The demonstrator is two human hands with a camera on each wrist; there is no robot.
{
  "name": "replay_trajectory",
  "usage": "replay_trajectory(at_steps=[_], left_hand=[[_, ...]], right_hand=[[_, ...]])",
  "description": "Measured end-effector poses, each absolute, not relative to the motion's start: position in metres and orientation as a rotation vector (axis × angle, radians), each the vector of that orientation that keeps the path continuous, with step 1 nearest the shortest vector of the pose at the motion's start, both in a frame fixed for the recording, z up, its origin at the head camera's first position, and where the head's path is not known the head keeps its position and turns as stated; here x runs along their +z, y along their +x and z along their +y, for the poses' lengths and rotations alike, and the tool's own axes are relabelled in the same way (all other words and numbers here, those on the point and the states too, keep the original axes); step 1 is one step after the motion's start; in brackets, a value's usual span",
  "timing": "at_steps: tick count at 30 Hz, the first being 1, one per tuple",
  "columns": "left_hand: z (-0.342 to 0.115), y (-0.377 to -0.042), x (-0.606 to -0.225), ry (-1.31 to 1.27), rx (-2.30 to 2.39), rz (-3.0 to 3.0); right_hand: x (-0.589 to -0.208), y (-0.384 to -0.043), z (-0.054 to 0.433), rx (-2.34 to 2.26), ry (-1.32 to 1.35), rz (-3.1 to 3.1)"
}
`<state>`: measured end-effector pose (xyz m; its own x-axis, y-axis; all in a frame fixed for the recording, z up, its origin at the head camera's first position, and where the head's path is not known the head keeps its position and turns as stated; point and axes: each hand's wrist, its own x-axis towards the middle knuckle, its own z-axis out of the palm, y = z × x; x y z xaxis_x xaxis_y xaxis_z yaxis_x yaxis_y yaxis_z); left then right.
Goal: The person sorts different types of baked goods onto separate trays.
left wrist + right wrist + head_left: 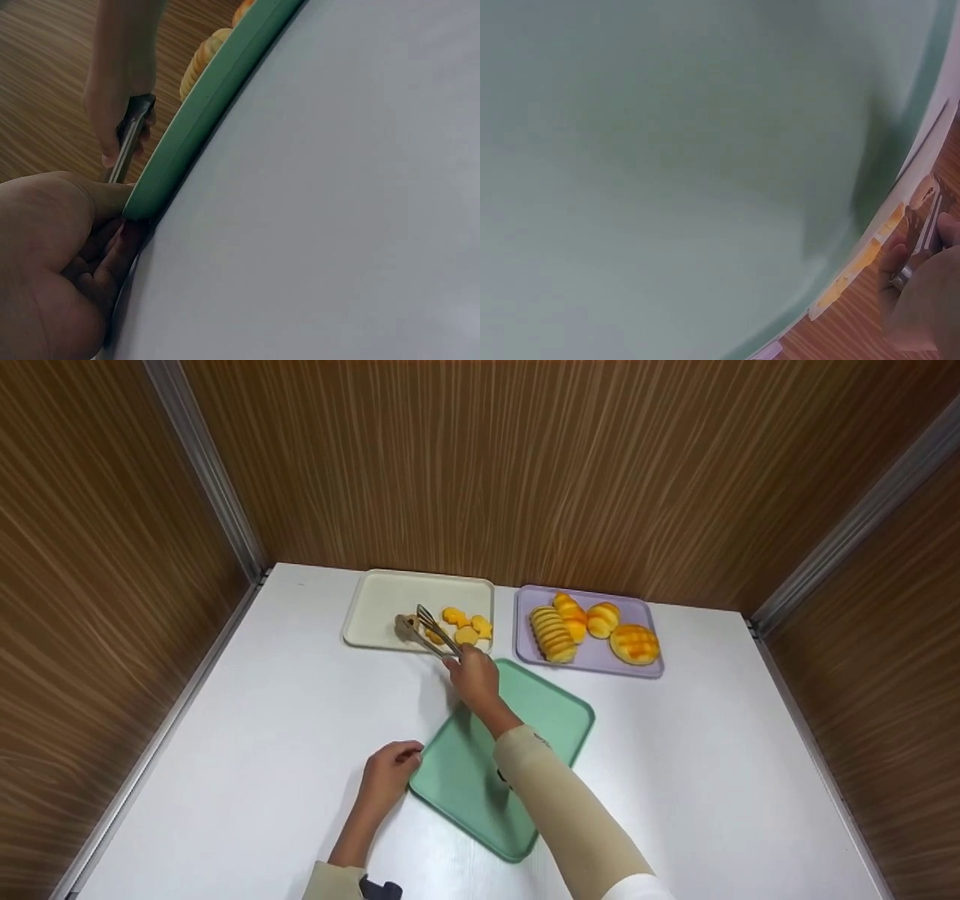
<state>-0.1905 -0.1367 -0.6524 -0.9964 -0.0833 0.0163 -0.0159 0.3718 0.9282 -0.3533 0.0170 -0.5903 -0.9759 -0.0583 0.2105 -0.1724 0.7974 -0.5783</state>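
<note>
Metal tongs are gripped in my right hand, which reaches over the far corner of a green tray. Their ends are over a cream tray, at a brown cookie-like piece with dark spots; whether they clasp it I cannot tell. Several yellow and tan cookie-like pieces lie beside the tongs on that tray. My left hand pinches the left corner of the green tray, thumb on the rim and fingers below, as the left wrist view shows. The green tray sits turned at an angle.
A purple tray at the back right bears several bread rolls, among them a long ridged loaf and a round bun. Wood-patterned panels enclose the white table at the back and sides.
</note>
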Motion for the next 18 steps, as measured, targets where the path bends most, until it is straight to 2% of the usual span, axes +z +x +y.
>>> replay_trajectory(at_steps=[18], left_hand=[[-0.137, -0.19, -0.653, 0.089, -1.712, -2.545]], right_hand=[[-0.603, -0.35, 0.025, 1.067, 0.179, -2.735]])
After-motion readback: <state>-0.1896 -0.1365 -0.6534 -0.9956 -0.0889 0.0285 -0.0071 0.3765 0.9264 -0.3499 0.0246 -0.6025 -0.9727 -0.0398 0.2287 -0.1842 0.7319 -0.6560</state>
